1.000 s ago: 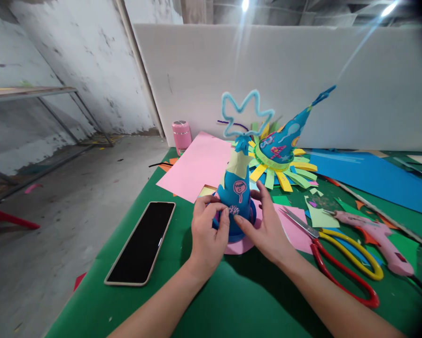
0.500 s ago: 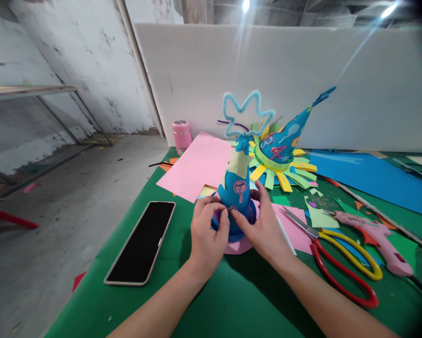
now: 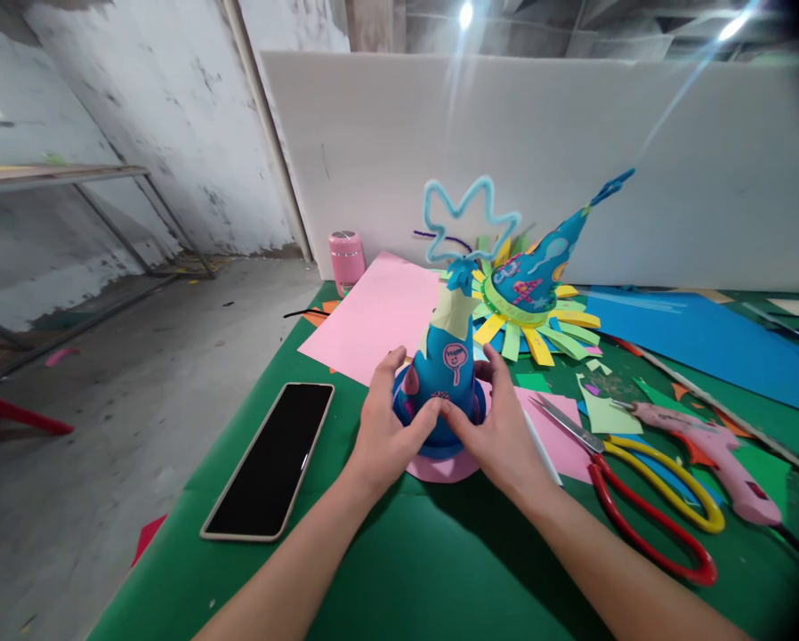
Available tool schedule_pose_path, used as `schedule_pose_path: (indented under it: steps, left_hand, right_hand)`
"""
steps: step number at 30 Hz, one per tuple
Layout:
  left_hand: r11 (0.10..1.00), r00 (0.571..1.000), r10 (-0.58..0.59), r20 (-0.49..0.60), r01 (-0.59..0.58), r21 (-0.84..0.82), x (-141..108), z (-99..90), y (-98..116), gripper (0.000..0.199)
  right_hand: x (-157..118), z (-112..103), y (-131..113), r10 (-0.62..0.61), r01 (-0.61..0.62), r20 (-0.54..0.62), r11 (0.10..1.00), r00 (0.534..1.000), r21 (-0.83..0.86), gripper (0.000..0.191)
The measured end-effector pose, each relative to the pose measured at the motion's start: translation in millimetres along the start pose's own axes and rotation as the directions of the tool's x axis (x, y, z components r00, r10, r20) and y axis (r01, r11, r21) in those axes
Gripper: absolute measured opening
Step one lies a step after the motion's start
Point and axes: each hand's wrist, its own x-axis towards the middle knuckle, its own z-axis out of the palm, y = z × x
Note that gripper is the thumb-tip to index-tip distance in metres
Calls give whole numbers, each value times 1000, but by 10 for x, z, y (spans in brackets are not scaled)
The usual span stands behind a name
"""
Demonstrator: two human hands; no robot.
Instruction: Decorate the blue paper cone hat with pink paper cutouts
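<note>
A blue paper cone hat [image 3: 445,356] with stickers and a pale yellow band stands upright on a round pink sheet [image 3: 443,469]. A light blue pipe-cleaner shape [image 3: 470,218] rises from its tip. My left hand [image 3: 390,432] is around the hat's left side, its thumb on the front near a small sticker. My right hand [image 3: 496,427] is around the right side, its thumb meeting the left one low on the front. Both hands' fingertips behind the brim are partly hidden.
A phone [image 3: 270,461] lies on the left. Scissors [image 3: 613,454] and a pink glue gun [image 3: 713,450] lie right. Behind stand a second cone hat [image 3: 539,271] and a pink jar [image 3: 347,260]; pink paper [image 3: 366,312] and blue paper [image 3: 713,343] lie flat.
My left hand has opened from a pinch at the hat's front and spread around its left side, thumb still on the front. My right hand has hardly moved.
</note>
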Motion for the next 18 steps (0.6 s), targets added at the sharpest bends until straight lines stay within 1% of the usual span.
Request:
schedule_pose_path:
  steps: [3,9,13,18]
  left_hand:
    - [999,999,-30,33,32,-39,31,26,-39,58]
    - [995,999,-13,33,16,-102,70,24,-96,43]
    - [990,998,-40,42,45,-133,77,21,-105,42]
    - [986,997,-44,60,53,-160,79,7,-131,44]
  right_hand:
    - [-7,2,0,2,-2,8,1000,1000,1,83]
    - [-1,7,-12,4,-4,-8,1000,1000,9,82]
    - [12,-6,0,9,-8,-6,999,1000,32,85]
    - [17,-43,37,-6,3,36,996,999,90,82]
